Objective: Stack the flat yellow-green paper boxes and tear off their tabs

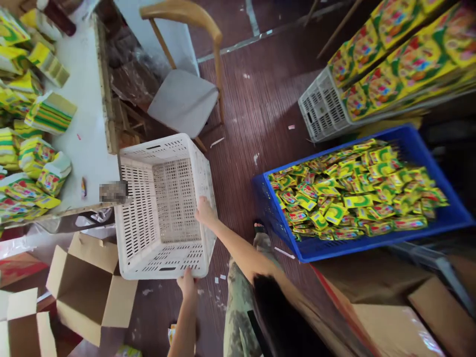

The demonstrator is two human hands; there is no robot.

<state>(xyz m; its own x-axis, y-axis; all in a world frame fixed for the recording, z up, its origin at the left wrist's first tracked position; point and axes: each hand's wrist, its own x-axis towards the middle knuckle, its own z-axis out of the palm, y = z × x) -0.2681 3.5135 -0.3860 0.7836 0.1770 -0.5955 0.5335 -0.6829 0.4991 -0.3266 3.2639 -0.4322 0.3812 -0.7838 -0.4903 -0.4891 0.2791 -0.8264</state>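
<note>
White crate is held by both hands, opening turned up toward the camera, slatted sides and bottom seen. Left grip is closed on the crate's near rim, toward the right end, just beside the slot cut in that wall; the fingers are curled over the edge, and the bulk of the crate lies ahead of this grip and to its left. Right grip is closed on the right-hand rim, around the middle of that side; the crate's interior lies directly left of it. The near right corner of the crate is kept between the two grips. Whether the crate is lifted or rested on the floor cannot be told. The crate's left side is seen right by the corner of the table; contact there cannot be made out. Yellow-green packs are piled on the table. A chair is placed just beyond the crate. An open cardboard box is seen near the crate's lower left. To the right, well apart from both grips, a blue bin is filled with small yellow packets; behind it, larger printed packs are stacked in a slatted crate.
</note>
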